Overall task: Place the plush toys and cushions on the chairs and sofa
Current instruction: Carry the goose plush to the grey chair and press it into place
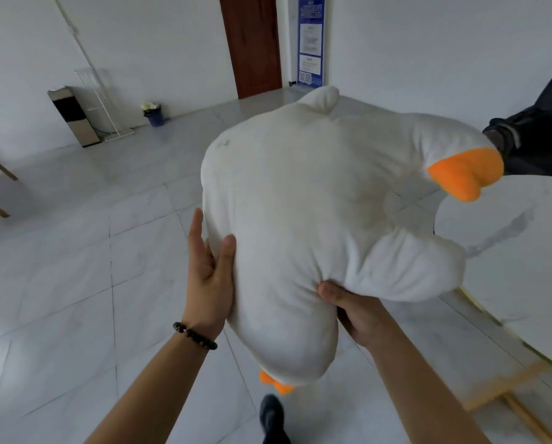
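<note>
Nothing here can be read. Just right of the brown door [252, 43], a tall blue notice board [311, 40] hangs on the white wall. It carries white sheets of small print and what may be a square code near its foot, but all of it is too small and blurred to make out.

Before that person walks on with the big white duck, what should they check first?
1. Left hand flat on the side of the plush duck: ok.
2. Right hand grips it from below, thumb dug in: ok.
3. Its orange feet hang clear of the floor: ok.
4. Wing clear of the round table on the right: cannot tell.
5. Beak clear of another person's sleeve: cannot tell, they overlap in view.
6. Chair or sofa to aim for: cannot tell, none plainly in view.
</note>
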Demonstrator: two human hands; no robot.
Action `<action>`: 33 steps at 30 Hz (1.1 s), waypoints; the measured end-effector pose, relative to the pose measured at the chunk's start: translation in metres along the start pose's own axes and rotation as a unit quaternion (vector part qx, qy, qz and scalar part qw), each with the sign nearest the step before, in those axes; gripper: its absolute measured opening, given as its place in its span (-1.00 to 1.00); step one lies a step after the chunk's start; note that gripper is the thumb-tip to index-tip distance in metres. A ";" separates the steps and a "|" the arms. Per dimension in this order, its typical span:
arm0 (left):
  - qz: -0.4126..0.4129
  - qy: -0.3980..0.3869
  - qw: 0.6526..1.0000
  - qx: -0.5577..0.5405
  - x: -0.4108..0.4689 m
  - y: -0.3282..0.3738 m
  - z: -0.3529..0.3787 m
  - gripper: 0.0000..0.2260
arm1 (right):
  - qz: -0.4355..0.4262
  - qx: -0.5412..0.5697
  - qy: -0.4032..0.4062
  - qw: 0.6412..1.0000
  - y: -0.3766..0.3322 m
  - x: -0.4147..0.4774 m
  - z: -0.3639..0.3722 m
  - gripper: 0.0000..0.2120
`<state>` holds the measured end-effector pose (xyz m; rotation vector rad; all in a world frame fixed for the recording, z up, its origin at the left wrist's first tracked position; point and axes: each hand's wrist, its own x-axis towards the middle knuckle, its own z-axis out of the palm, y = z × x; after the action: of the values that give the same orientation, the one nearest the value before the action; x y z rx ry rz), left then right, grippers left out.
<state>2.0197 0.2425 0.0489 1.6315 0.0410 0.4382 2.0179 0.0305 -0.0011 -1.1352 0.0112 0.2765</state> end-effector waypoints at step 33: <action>-0.409 -0.271 0.869 0.064 0.517 -0.481 0.447 -0.57 | 0.029 -0.343 0.376 0.861 0.090 0.627 -0.367 -0.02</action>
<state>2.7452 0.0205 -0.3026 1.6480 0.3303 -0.6916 2.6517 -0.1296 -0.3305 -1.9014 0.6893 -0.1509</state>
